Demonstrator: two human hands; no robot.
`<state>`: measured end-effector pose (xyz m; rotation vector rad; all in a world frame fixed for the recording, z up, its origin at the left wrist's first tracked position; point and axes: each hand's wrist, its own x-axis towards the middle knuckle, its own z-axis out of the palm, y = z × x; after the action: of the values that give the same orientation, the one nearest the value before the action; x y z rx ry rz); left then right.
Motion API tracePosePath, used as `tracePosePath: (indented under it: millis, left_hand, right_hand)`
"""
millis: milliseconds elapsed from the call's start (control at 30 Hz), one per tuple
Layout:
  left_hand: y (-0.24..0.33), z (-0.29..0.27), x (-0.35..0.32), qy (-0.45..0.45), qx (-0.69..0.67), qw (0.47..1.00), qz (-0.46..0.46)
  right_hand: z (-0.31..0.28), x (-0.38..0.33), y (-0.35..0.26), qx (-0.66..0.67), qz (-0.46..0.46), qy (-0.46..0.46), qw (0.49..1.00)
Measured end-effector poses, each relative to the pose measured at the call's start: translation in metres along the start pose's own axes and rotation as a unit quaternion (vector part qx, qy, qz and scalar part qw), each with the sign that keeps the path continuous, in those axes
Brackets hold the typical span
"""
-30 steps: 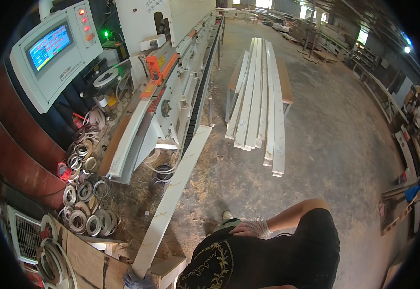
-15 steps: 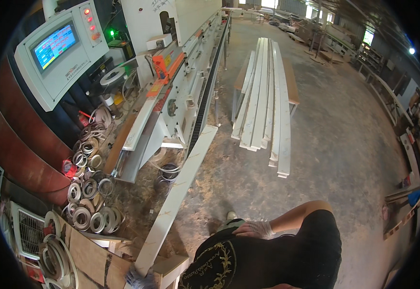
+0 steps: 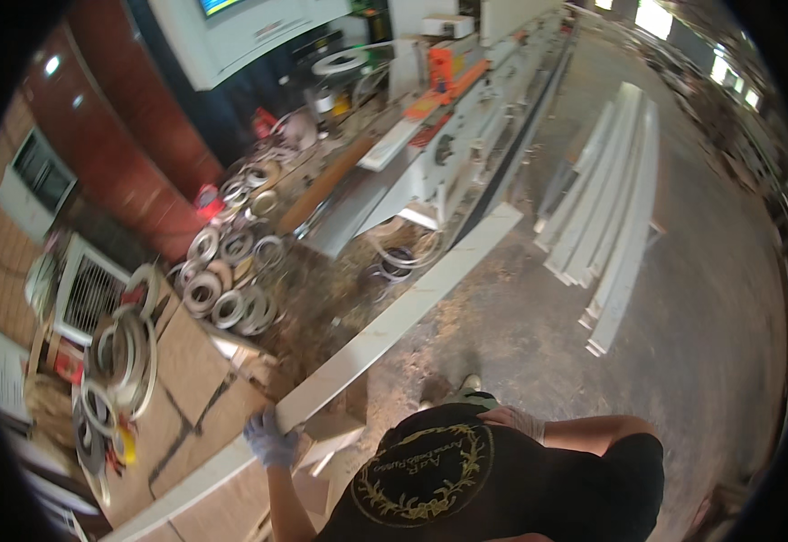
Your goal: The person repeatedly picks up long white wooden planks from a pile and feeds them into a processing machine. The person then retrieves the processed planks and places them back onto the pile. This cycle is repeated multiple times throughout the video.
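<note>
Gloved left hand [image 3: 271, 437] on long white board [image 3: 403, 312], fingers bent over it; can't tell if pinching. Gloved right hand [image 3: 522, 423] at waist of black shirt [image 3: 557, 479], fingers partly hidden, state unclear. Board slants up-right, far end near machine's black track [image 3: 501, 176]. Rolls [image 3: 229, 309] left, stacked boards [image 3: 604, 217] right.

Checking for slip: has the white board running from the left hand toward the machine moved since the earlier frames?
No, not visibly: the board still ends beside the black rail; the camera view swung.
</note>
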<state>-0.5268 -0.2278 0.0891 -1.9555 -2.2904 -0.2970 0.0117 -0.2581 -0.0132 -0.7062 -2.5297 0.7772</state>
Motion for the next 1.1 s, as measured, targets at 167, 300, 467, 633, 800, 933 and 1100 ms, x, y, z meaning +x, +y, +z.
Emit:
tracePosePath:
  millis: [167, 300, 467, 633, 800, 933, 1100]
  left_hand:
    - [-0.006, -0.006, 0.004, 0.071, 0.003, 0.997, 0.029]
    - [-0.017, -0.008, 0.042, 0.06, 0.061, 0.996, -0.031]
    - [-0.062, 0.005, 0.137, 0.251, 0.042, 0.952, -0.172]
    - [-0.019, -0.04, 0.191, 0.17, 0.007, 0.985, -0.001]
    - [-0.008, -0.005, 0.144, -0.225, 0.08, 0.97, 0.048]
    - [-0.003, 0.002, 0.14, -0.139, 0.09, 0.984, 0.059]
    - [-0.014, -0.008, 0.167, -0.134, 0.043, 0.989, 0.036]
  right_hand:
    - [-0.015, 0.0, -0.01, 0.04, 0.021, -0.012, 0.999]
    - [-0.02, -0.001, -0.012, 0.064, -0.002, 0.039, 0.997]
    - [-0.044, 0.01, -0.035, 0.078, 0.04, 0.046, 0.995]
    - [-0.041, -0.002, -0.048, 0.032, 0.117, 0.092, 0.988]
    - [-0.031, -0.001, -0.041, 0.132, 0.249, 0.08, 0.956]
    - [-0.02, -0.008, -0.033, 0.122, 0.256, 0.1, 0.954]
    - [-0.014, -0.018, -0.015, 0.035, 0.117, 0.079, 0.989]
